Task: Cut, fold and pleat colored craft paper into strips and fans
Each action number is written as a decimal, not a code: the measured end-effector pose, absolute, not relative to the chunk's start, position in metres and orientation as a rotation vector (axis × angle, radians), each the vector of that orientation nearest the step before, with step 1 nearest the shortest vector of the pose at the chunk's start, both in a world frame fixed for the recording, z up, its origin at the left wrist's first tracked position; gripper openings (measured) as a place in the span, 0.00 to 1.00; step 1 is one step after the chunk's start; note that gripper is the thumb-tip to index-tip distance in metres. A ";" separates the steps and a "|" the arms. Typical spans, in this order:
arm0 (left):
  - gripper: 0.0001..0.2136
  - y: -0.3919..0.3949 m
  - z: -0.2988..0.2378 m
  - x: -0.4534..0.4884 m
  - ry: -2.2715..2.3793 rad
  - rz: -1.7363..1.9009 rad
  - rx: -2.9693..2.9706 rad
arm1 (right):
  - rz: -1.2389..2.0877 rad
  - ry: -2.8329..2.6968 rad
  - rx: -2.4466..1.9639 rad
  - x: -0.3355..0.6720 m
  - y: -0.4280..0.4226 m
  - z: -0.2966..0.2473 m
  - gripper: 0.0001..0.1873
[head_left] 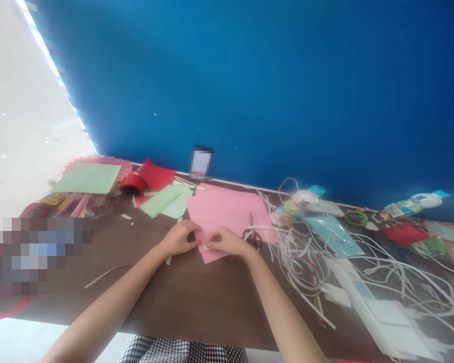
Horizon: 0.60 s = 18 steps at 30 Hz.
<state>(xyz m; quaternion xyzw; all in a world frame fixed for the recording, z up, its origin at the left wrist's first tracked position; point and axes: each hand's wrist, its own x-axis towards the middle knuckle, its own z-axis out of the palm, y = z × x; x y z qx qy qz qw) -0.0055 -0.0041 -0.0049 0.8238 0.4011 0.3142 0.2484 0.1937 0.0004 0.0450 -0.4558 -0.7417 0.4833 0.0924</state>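
My left hand (181, 237) is curled at the left edge of a pink sheet of paper (230, 206), thumb and fingers bent toward each other. Whatever lies at its fingertips is too small to make out. A pale strip shows partly from under this hand. Close beside it, my right hand (227, 242) pinches a small white piece (206, 247), perhaps paper, over the lower left corner of the pink sheet. Dark-handled scissors (252, 237) rest on the sheet, just right of my right hand.
Green sheets (170, 200), red paper (157, 175) and a red roll (133, 183) lie at the back left. A phone-like device (201, 163) leans on the blue wall. To the right are tangled white strips (295, 257), a light-blue packet (335, 234) and a white power strip (357, 302).
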 end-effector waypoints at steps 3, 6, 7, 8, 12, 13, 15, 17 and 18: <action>0.15 -0.002 -0.006 -0.007 1.068 0.846 2.216 | 1.490 -2.283 -1.415 0.186 0.004 0.039 0.10; 0.14 -0.001 -0.006 -0.009 1.019 0.848 2.212 | 1.520 -2.327 -1.405 0.183 0.009 0.038 0.10; 0.14 0.000 -0.006 -0.009 1.007 0.848 2.212 | 1.531 -2.335 -1.399 0.182 0.011 0.038 0.11; 0.14 0.000 -0.006 -0.009 0.997 0.850 2.209 | 1.540 -2.337 -1.395 0.182 0.012 0.039 0.11; 0.12 0.000 -0.005 -0.009 0.983 0.862 2.196 | 1.567 -2.334 -1.403 0.180 0.014 0.042 0.11; 0.12 -0.001 -0.005 -0.008 0.988 0.861 2.198 | 1.571 -2.335 -1.404 0.180 0.015 0.042 0.11; 0.10 -0.001 -0.004 -0.008 0.995 0.850 2.211 | 1.582 -2.340 -1.401 0.178 0.016 0.041 0.10; 0.10 -0.001 -0.004 -0.008 0.996 0.844 2.222 | 1.601 -2.347 -1.394 0.177 0.017 0.040 0.10; 0.10 -0.002 -0.003 -0.008 0.995 0.843 2.225 | 1.612 -2.351 -1.392 0.177 0.018 0.041 0.10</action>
